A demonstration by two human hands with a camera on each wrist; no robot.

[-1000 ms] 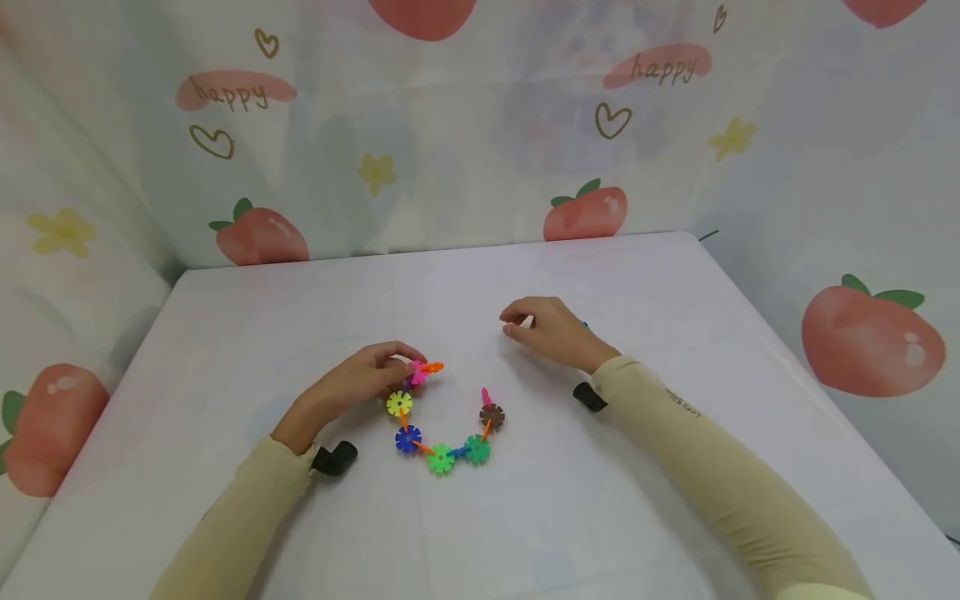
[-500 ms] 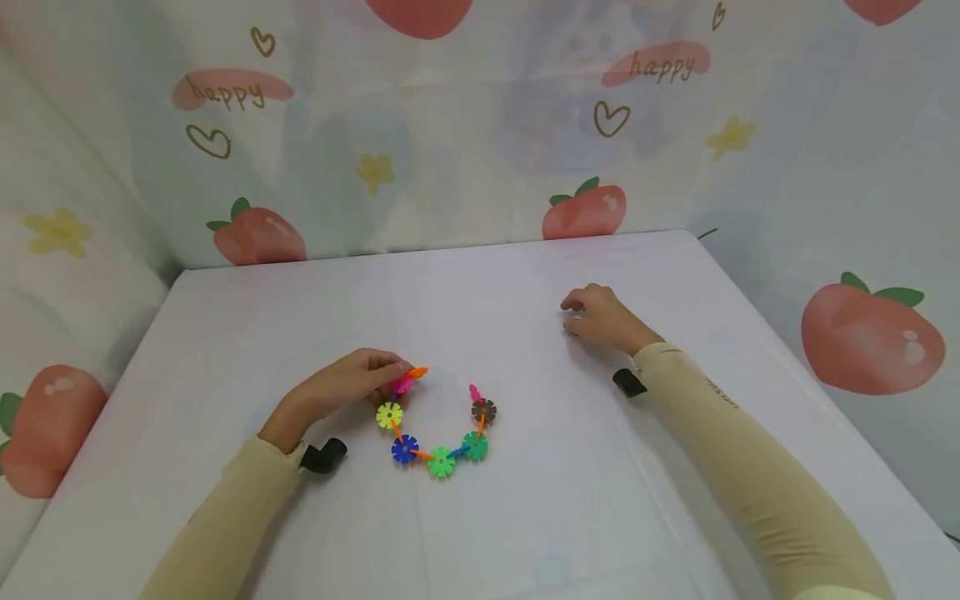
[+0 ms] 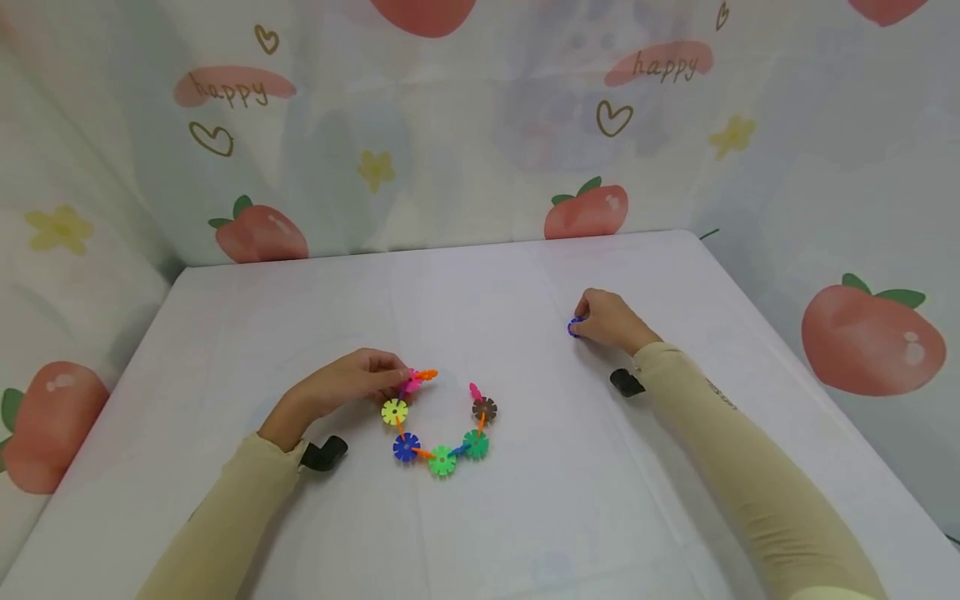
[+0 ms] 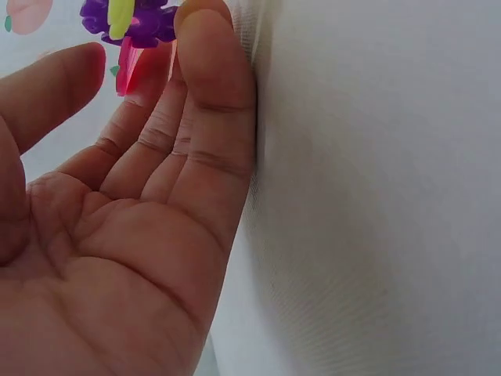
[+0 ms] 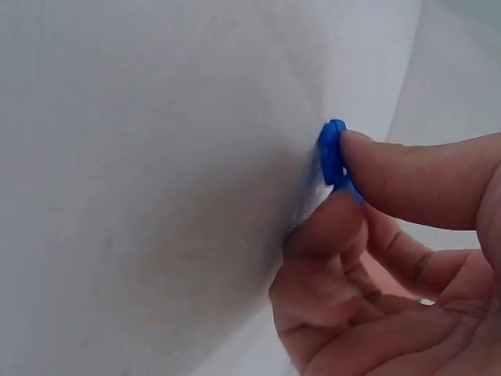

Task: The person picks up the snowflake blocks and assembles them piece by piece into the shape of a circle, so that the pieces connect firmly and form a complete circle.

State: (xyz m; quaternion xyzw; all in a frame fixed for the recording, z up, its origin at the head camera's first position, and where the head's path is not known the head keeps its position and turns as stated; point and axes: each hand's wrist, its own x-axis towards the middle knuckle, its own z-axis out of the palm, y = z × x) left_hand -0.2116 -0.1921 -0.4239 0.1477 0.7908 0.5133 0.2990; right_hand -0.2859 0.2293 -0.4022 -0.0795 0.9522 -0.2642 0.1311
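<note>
A curved chain of notched plastic discs (image 3: pixel 442 461) lies on the white table, open at its far side. Its linked discs are yellow, blue, greens and brown, with orange and blue ones set on edge between them. My left hand (image 3: pixel 352 379) holds the chain's left end by the pink disc (image 3: pixel 412 382), from which an orange disc (image 3: pixel 427 375) sticks out. A purple disc (image 4: pixel 145 23) shows between thumb and index finger in the left wrist view. Further right, my right hand (image 3: pixel 611 321) pinches a loose blue notched disc (image 5: pixel 332 153) between thumb and forefinger, close to the tabletop.
A pink disc (image 3: pixel 475 392) stands at the chain's right end, attached to the brown disc (image 3: pixel 484 409). The white-covered table (image 3: pixel 525 533) meets a patterned cloth backdrop (image 3: pixel 465 142) at its far edge.
My right hand has moved right, away from the chain, and its fingers have closed on the blue disc. My left hand has shifted slightly left and nearer, drawing the chain's end along.
</note>
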